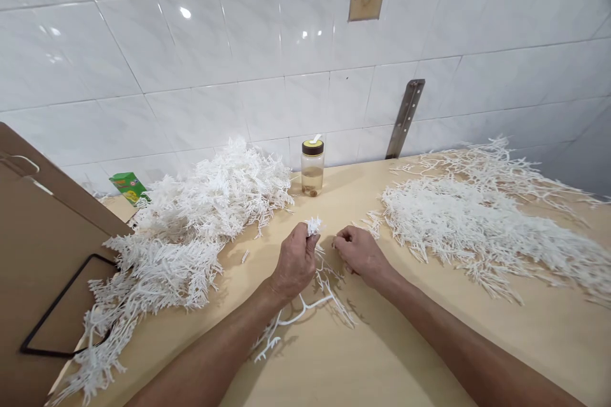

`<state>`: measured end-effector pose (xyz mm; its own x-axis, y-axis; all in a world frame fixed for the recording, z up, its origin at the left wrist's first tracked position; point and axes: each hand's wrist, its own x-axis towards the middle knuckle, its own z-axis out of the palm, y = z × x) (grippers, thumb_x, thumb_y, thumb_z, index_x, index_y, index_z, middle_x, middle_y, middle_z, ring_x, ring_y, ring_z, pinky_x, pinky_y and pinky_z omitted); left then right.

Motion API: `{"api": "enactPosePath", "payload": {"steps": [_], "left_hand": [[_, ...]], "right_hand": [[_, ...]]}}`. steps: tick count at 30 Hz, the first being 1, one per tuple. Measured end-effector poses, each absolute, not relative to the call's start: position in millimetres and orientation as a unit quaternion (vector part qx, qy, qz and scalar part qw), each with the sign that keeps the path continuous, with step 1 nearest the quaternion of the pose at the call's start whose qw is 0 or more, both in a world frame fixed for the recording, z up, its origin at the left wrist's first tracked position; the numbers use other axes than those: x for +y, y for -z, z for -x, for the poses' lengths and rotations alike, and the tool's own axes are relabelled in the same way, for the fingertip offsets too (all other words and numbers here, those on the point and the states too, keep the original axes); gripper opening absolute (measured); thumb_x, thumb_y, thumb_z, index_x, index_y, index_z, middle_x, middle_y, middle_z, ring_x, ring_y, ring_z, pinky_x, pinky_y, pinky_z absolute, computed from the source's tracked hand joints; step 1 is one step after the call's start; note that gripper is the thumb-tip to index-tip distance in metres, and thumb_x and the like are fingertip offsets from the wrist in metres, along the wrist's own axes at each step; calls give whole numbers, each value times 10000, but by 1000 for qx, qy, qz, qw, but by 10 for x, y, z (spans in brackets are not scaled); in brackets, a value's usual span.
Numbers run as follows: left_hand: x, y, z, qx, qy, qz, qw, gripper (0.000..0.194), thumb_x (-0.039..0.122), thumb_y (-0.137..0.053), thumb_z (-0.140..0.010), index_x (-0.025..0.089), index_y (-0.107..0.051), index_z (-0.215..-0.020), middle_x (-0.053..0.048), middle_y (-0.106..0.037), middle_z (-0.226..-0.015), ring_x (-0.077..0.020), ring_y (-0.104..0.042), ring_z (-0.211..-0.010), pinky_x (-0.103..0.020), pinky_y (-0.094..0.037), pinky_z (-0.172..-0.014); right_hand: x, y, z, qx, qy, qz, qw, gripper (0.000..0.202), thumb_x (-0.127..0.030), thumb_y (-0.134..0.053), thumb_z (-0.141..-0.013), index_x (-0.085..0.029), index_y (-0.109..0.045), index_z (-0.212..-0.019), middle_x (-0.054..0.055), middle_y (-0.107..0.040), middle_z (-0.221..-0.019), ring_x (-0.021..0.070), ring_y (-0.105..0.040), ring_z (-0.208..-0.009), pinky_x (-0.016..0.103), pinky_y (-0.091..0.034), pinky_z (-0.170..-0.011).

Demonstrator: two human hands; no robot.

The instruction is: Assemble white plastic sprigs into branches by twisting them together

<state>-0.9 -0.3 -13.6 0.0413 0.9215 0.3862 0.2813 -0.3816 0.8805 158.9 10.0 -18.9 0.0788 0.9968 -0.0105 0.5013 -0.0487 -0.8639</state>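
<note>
My left hand (294, 261) is closed around a white branching plastic sprig, whose tip (314, 226) sticks up above the thumb. Below that hand, a white forked branch piece (305, 308) spreads over the table, partly hidden by my left forearm; whether it joins the held sprig I cannot tell. Just to the right, my right hand (360, 251) has its fingers pinched together, and anything between them is hidden. A few small white bits (373, 222) lie beyond my right hand. One loose white bit (245, 257) rests left of my left hand.
Fluffy white sprigs form a tall heap (205, 203) on the left, and a flatter pile (477, 222) spreads on the right. A lidded bottle (312, 168) stands near the tiled wall. Far left are a cardboard box (48, 254), a black wire frame (52, 311) and a green carton (128, 187).
</note>
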Motion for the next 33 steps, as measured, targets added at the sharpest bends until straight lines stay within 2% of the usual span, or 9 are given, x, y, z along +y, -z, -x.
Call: {"api": "enactPosePath", "payload": {"steps": [5,8,10,15,18,22,27,29,33], "left_hand": [[88,143,109,439,-483,-512,559,441,551,-743,-669,178,-507,-671,76,-399,-529,-45,-269,-423,-209,-183,-423],[107,106,137,417,-461,-434,652,459,531,-797,-613,166,-532,-697,85,-417,-522,-16,-223,-364,-201,-99,-362],[95,66,136,397,-457,-410,683,457,497,-828,-585,155,-546,-697,69,-468,-555,-6,-242,-364,-194,-81,-342],[54,3,109,386,-452,-387,705,442,434,-860,-573,131,-580,-731,41,-541,-611,13,-263,-366,-175,-89,-330],[60,14,103,388,-462,-386,698,442,432,-857,-584,129,-590,-762,44,-540,-575,10,-270,-348,-177,-93,-329],[79,24,84,401,-484,-382,677,448,410,-874,-563,139,-582,-769,71,-513,-520,12,-242,-324,-171,-118,-333],[79,11,26,391,-509,-364,675,488,357,-906,-505,135,-628,-838,3,-636,-651,-79,-530,-463,-193,-364,-434],[83,18,13,389,-525,-352,670,480,337,-916,-486,131,-642,-822,-9,-652,-684,-103,-580,-534,-212,-428,-504],[87,27,10,415,-535,-350,647,470,360,-916,-478,129,-647,-786,13,-611,-620,-78,-534,-486,-183,-362,-449]], "right_hand": [[255,86,-1970,-575,-203,670,423,166,-364,-563,-744,-203,-576,-705,22,-645,-632,155,-561,-488,276,-415,-503],[281,-6,-2127,-552,-146,696,436,161,-363,-587,-743,-203,-586,-726,40,-652,-666,184,-602,-577,301,-444,-573],[259,-34,-2131,-545,-166,692,443,179,-370,-596,-760,-198,-601,-810,30,-642,-673,174,-591,-550,308,-456,-568],[86,4,-1790,-563,-467,513,449,344,-456,-607,-811,-181,-602,-1017,-2,-602,-699,109,-507,-460,265,-452,-435],[-23,22,-1576,-549,-579,429,424,403,-482,-668,-781,-174,-600,-1032,-21,-578,-696,77,-452,-454,214,-397,-380],[-69,36,-1499,-535,-606,413,419,407,-494,-697,-764,-156,-611,-973,-42,-534,-664,49,-387,-444,178,-325,-349],[-53,74,-1517,-526,-585,444,429,379,-470,-701,-758,-155,-608,-947,-41,-543,-660,50,-395,-426,183,-336,-340],[-56,74,-1513,-526,-570,457,436,358,-465,-702,-754,-159,-610,-914,-42,-543,-654,50,-394,-416,189,-344,-339],[-68,57,-1501,-529,-557,464,441,314,-456,-696,-759,-163,-624,-844,-49,-513,-620,46,-373,-405,193,-343,-342]]}}
